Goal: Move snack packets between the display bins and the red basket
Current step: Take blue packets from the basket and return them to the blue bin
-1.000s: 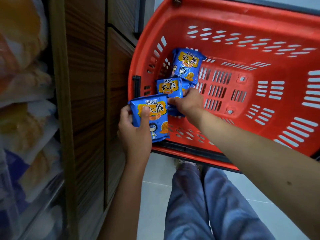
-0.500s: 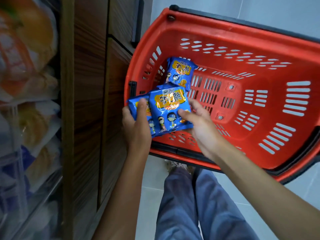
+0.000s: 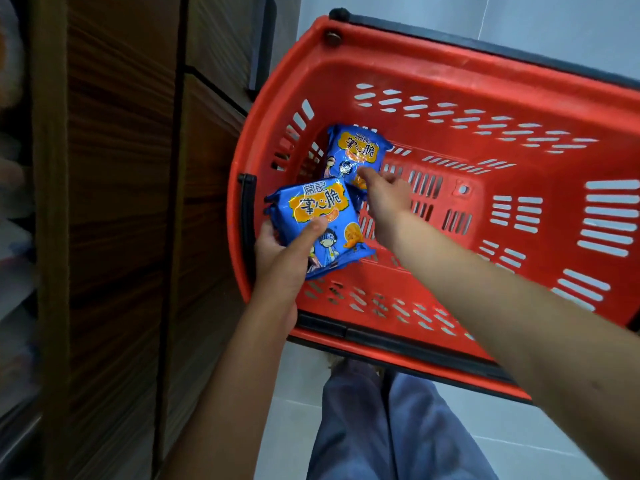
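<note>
Holding one loose item: red basket (image 3: 485,81), beside wooden cabinet (image 3: 121,202); held stack (image 3: 322,216) of blue snack packets, over the basket's near-left corner, gripped by left hand (image 3: 284,258), thumb on top; lone packet (image 3: 356,150), inside by the left wall, lies just beyond right hand (image 3: 384,199), the nearer one; fingertips touch its lower edge, pinch cannot be told.

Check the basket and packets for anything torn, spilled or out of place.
Nothing stands out. The loose packet lies at the left end of the red basket, sealed and unspilled, with the right hand at its lower edge. The held packets sit stacked in the left hand, wrappers intact.
</note>
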`<action>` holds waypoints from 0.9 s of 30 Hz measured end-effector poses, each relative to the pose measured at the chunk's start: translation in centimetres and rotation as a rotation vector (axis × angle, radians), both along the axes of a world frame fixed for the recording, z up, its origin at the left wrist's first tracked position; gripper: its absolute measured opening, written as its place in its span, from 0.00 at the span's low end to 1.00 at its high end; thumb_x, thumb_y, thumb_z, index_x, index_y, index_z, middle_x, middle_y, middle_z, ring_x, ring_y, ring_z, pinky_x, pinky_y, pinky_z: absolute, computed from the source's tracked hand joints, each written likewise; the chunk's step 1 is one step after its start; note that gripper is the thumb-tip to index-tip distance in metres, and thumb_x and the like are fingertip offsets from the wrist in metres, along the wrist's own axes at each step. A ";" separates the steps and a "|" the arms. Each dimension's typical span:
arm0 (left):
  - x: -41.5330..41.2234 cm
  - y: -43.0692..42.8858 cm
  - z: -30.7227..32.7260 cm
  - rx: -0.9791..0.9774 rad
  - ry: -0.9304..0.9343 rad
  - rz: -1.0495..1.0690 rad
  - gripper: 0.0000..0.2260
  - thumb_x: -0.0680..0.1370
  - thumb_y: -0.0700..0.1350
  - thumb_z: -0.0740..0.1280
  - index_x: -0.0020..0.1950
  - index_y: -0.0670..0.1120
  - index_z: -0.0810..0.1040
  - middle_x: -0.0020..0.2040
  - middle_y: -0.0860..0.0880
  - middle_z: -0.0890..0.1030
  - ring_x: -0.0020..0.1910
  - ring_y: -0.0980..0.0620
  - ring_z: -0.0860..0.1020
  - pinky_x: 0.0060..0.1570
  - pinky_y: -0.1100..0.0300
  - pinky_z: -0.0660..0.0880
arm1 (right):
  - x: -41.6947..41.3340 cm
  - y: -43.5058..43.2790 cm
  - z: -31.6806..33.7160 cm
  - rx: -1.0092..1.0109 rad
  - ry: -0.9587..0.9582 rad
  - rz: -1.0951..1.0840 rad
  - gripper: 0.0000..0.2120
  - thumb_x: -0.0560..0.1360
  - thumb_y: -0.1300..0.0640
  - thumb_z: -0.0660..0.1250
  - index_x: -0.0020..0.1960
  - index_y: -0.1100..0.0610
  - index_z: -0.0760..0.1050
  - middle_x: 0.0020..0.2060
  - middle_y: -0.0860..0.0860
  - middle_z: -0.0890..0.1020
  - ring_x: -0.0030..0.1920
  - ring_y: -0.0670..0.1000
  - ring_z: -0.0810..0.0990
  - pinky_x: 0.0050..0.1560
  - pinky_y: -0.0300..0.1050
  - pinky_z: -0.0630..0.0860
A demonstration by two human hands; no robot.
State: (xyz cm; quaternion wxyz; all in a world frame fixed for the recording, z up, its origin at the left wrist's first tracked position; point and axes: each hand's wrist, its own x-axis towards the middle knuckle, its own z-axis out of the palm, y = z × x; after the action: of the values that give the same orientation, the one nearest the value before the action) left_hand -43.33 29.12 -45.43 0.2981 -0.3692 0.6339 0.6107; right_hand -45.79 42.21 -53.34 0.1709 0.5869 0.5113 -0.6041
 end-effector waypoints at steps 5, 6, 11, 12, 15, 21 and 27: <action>0.7 0.1 -1.5 0.010 -0.071 0.035 0.20 0.71 0.42 0.72 0.62 0.44 0.75 0.54 0.44 0.83 0.51 0.45 0.83 0.52 0.49 0.79 | -2.0 0.6 -4.6 -0.132 -0.079 -0.049 0.34 0.66 0.48 0.76 0.65 0.62 0.69 0.57 0.57 0.79 0.55 0.59 0.79 0.56 0.56 0.77; 0.8 0.1 -1.7 0.006 -0.080 0.045 0.20 0.71 0.42 0.72 0.63 0.44 0.75 0.54 0.43 0.83 0.52 0.44 0.82 0.54 0.47 0.78 | -2.1 0.7 -5.0 -0.109 -0.082 -0.008 0.34 0.65 0.47 0.77 0.64 0.61 0.70 0.58 0.57 0.79 0.55 0.59 0.79 0.57 0.57 0.77; 1.0 0.1 -1.7 -0.014 -0.110 0.054 0.20 0.72 0.41 0.72 0.63 0.43 0.75 0.55 0.42 0.82 0.53 0.43 0.82 0.57 0.44 0.77 | -1.7 0.9 -5.2 0.073 -0.017 0.006 0.21 0.64 0.51 0.77 0.45 0.54 0.66 0.57 0.58 0.79 0.54 0.58 0.80 0.56 0.54 0.77; 1.0 0.1 -1.6 -0.016 -0.113 0.048 0.20 0.72 0.41 0.72 0.63 0.43 0.74 0.55 0.42 0.82 0.52 0.43 0.82 0.56 0.44 0.77 | -1.5 0.9 -4.9 0.108 0.004 -0.015 0.20 0.64 0.52 0.77 0.41 0.52 0.64 0.55 0.58 0.80 0.51 0.57 0.80 0.54 0.51 0.77; 1.0 0.2 -1.1 -0.021 -0.119 0.040 0.21 0.72 0.42 0.72 0.63 0.43 0.74 0.54 0.43 0.83 0.51 0.44 0.82 0.55 0.46 0.78 | -1.2 1.4 -3.5 0.093 0.100 -0.109 0.19 0.67 0.56 0.75 0.39 0.51 0.62 0.47 0.57 0.80 0.43 0.55 0.78 0.45 0.49 0.75; 0.9 0.1 0.1 -0.080 -0.098 0.055 0.18 0.72 0.42 0.72 0.61 0.45 0.74 0.53 0.45 0.83 0.48 0.48 0.83 0.46 0.56 0.80 | 0.8 2.5 1.9 0.052 0.231 -0.150 0.13 0.70 0.61 0.72 0.42 0.52 0.68 0.44 0.52 0.81 0.43 0.50 0.78 0.48 0.47 0.74; 0.5 0.4 1.6 -0.078 -0.100 0.080 0.18 0.73 0.39 0.71 0.62 0.43 0.75 0.54 0.43 0.82 0.51 0.45 0.82 0.53 0.51 0.79 | 4.5 2.8 7.7 -0.277 0.320 0.043 0.11 0.74 0.62 0.66 0.55 0.53 0.73 0.49 0.51 0.83 0.46 0.52 0.80 0.46 0.46 0.75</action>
State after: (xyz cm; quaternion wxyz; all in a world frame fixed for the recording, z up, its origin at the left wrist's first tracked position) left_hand -42.85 29.48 -43.87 0.2902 -0.4359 0.6262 0.5777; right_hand -41.29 45.02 -45.61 0.1791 0.4433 0.4565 -0.7503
